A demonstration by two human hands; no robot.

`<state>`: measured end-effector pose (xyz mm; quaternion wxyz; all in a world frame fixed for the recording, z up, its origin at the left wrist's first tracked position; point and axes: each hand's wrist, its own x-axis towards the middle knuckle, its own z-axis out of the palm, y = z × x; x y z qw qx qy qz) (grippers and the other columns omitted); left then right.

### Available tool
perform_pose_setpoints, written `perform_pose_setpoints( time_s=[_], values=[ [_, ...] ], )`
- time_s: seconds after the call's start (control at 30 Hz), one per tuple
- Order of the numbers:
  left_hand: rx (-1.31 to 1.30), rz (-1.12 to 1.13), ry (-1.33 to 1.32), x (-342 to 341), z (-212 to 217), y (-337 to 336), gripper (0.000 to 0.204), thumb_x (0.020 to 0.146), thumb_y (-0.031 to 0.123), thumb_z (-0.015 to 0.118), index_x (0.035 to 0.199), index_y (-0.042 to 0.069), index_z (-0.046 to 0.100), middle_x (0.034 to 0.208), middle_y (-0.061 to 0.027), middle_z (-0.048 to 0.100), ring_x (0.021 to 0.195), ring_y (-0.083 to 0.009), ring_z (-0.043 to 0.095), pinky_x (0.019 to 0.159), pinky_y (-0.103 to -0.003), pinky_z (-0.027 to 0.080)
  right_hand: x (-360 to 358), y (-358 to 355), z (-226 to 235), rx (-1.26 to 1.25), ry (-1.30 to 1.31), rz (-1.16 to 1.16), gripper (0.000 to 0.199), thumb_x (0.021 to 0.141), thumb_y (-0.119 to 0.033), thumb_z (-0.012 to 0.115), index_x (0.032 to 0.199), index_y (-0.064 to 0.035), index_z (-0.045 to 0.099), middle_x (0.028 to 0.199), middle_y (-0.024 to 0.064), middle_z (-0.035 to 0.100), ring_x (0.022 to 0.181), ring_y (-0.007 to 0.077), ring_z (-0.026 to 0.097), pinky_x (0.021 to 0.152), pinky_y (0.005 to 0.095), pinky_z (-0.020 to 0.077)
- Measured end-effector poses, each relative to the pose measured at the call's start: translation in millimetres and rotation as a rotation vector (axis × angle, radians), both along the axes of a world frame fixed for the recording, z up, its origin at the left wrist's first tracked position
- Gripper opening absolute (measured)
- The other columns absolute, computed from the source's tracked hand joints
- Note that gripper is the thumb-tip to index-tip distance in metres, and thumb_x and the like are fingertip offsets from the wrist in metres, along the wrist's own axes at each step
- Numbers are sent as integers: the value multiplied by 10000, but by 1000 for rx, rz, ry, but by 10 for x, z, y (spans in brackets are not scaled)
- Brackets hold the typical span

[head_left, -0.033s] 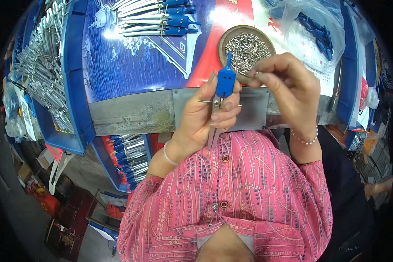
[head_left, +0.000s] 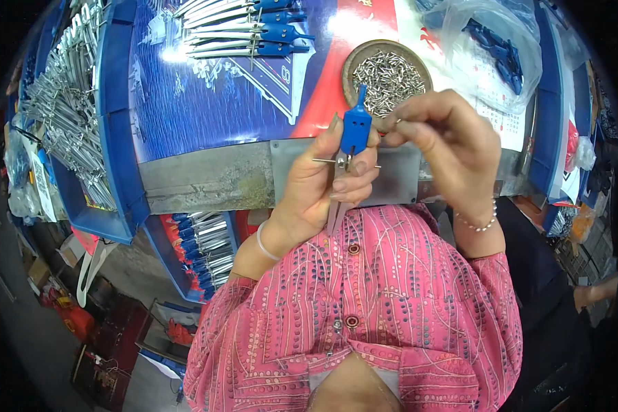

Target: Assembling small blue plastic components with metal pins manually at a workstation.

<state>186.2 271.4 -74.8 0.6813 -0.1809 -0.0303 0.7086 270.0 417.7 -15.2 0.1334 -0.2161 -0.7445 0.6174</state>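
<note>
My left hand (head_left: 323,175) is wrapped round a metal piece with a blue plastic head (head_left: 356,130). The head points away from me, with small dark holes in its face. A thin metal rod crosses the piece below the head, and two metal legs come out under my fingers toward my shirt. Just right of the blue head, my right hand (head_left: 453,141) pinches a tiny metal pin (head_left: 398,121), apart from the head. Beyond both hands stands a round brown bowl (head_left: 348,72) full of small metal pins (head_left: 389,79).
More blue-headed pieces (head_left: 254,34) lie in a row at the back. A clear plastic bag (head_left: 460,41) holds blue parts. Blue bins of metal pieces (head_left: 69,110) and blue-headed pieces (head_left: 209,247) are at left. The table's worn front edge (head_left: 206,180) runs before me.
My right hand has shifted slightly left, bringing its pinched fingertips nearer the blue head. My left hand and the piece in it have barely moved.
</note>
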Motion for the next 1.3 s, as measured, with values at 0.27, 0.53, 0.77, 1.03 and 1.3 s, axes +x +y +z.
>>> perform_pose_setpoints(
  time_s=[0.27,0.53,0.77,1.03,1.3],
  values=[
    [-226,-5,38,52,95,-3,327,877,347,478,949,29,491,710,-74,533,462,-62,391,389,-174,296,-62,-142,-67,433,294,157,197,678,69,644,827,14,527,859,132,561,701,195,582,600,257,478],
    [-229,29,248,79,80,-16,295,876,328,488,914,36,488,695,-63,531,463,-66,401,400,-179,292,-93,-192,-90,551,268,69,198,653,60,662,791,-1,535,821,107,525,705,193,546,591,258,463],
    [-298,48,526,88,145,29,255,858,288,532,926,47,485,703,-57,529,483,-66,426,423,-166,328,-20,-117,-58,321,141,145,176,696,48,636,795,8,496,930,123,495,699,135,530,567,229,461],
    [-239,-19,544,196,108,9,294,851,294,544,995,39,512,692,-51,546,489,-61,435,442,-164,351,16,-41,-126,-772,-15,201,284,741,-5,609,981,1,457,940,44,521,796,60,478,745,206,404],
    [-293,-47,357,208,75,46,306,863,311,518,1027,54,492,704,-59,548,484,-73,433,432,-179,331,37,-57,-189,-579,-29,177,293,805,-180,589,992,7,462,928,95,518,849,110,514,650,201,459]
  ],
)
